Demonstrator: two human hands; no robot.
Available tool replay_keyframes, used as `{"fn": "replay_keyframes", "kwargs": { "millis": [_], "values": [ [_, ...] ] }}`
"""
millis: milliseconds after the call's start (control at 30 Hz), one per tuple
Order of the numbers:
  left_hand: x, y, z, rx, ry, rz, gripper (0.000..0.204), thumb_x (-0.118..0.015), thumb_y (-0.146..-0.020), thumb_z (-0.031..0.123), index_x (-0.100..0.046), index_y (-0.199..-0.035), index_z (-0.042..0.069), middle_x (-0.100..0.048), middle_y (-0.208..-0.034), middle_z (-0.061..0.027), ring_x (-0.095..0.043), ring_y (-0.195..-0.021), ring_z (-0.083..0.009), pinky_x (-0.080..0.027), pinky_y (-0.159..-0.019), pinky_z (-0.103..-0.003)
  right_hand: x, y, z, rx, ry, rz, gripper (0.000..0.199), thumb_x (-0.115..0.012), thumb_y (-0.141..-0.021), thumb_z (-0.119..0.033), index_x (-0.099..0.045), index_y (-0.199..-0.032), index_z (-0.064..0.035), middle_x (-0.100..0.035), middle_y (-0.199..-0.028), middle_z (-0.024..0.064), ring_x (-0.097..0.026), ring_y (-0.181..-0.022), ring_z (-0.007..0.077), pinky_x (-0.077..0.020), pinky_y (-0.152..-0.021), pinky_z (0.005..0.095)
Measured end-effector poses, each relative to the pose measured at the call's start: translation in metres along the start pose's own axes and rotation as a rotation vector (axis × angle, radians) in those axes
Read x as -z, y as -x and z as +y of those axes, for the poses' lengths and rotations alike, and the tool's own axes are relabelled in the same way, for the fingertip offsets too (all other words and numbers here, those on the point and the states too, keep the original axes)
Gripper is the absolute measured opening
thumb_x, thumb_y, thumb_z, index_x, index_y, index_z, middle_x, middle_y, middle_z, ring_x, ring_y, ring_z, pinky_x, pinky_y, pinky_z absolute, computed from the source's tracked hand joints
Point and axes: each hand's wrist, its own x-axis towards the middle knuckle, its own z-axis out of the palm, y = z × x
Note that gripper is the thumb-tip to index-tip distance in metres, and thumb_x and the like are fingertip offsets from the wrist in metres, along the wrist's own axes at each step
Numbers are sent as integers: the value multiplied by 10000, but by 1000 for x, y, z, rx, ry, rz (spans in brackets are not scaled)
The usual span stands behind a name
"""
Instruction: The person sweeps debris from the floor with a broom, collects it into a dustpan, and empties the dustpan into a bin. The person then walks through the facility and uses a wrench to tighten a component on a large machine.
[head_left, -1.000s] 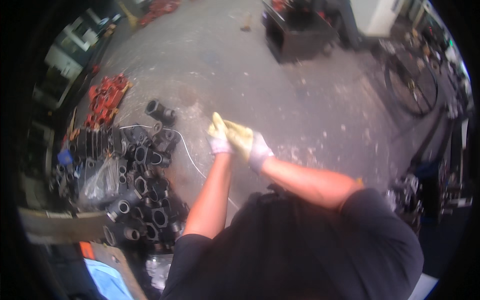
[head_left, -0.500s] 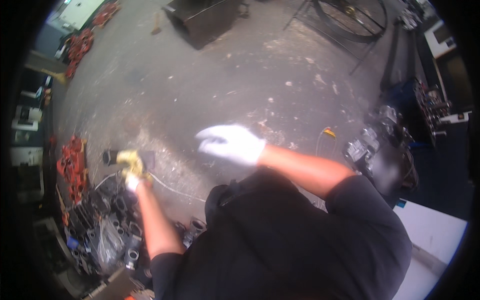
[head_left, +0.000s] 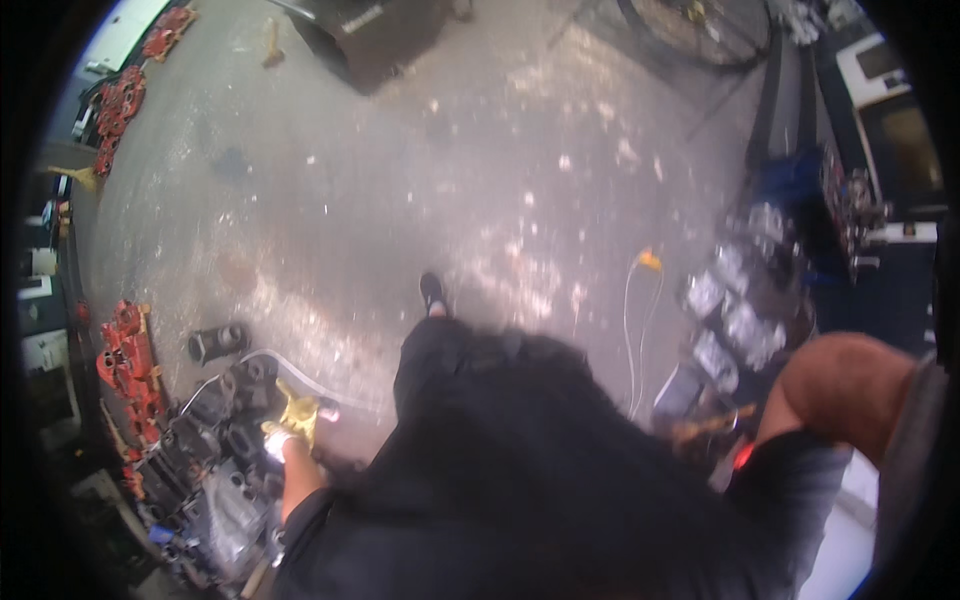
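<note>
My left hand [head_left: 287, 437], in a glove with a white cuff, reaches down at the lower left, beside a heap of dark metal castings [head_left: 215, 430]. A blurred yellow shape [head_left: 299, 410] shows at its fingers; whether this is part of the glove or something held, I cannot make out. A dark pipe-like casting [head_left: 217, 343] lies just beyond the heap, apart from the hand. My right arm [head_left: 845, 390] is bent at the right edge, close to the camera, and its hand is out of sight.
Red castings [head_left: 130, 365] line the left side. A pale hose [head_left: 315, 385] crosses the floor near the heap. Silvery castings [head_left: 735, 310] lie at right, near a looped cable with a yellow end [head_left: 650, 260]. A dark bin [head_left: 365, 40] stands at the far side.
My left hand has moved down and back, away from the dark casting it was at. My right hand has left the middle, its arm drawn back to the right. The view has shifted slightly.
</note>
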Motion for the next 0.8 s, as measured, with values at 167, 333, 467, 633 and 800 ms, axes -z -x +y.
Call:
{"fn": "replay_keyframes", "kwargs": {
  "millis": [167,333,467,633,800],
  "values": [
    [-66,-69,130,-575,-35,-159,637,-394,-984,592,-635,-830,23,-653,-763,-111,-643,-714,-252,-506,-625,-423,3,-25,2,-156,108,-46,269,-731,-809,-117,-694,-1065,-42,-675,-956,62,-635,-810,153,-520,-716,288],
    [-120,-47,305,-349,487,-710,651,-421,-934,645,-620,-936,25,-622,-787,-122,-598,-713,-244,-512,-641,-404,-13,-79,15,-371,83,-72,286,-730,-792,-104,-691,-1066,-30,-670,-935,65,-628,-791,157,-512,-702,291],
    [-166,44,439,-686,135,-610,649,-419,-941,629,-618,-984,13,-632,-870,-151,-600,-810,-280,-499,-723,-415,-10,-90,2,-518,112,-24,299,-729,-779,-94,-689,-1066,-21,-666,-919,67,-622,-775,161,-506,-692,293],
    [-271,115,502,-830,107,-598,651,-416,-948,609,-616,-1045,-3,-644,-975,-187,-603,-931,-325,-484,-825,-429,-50,-89,51,-532,183,49,315,-728,-763,-81,-686,-1067,-10,-660,-898,71,-614,-756,165,-498,-678,296],
    [-268,114,503,-676,160,-608,707,-432,-935,644,-545,-1193,-4,-621,-1103,-174,-594,-1024,-311,-487,-899,-451,-103,-126,146,-468,234,31,332,-727,-746,-68,-684,-1068,2,-655,-878,74,-607,-737,169,-490,-665,298]
  ]
}}
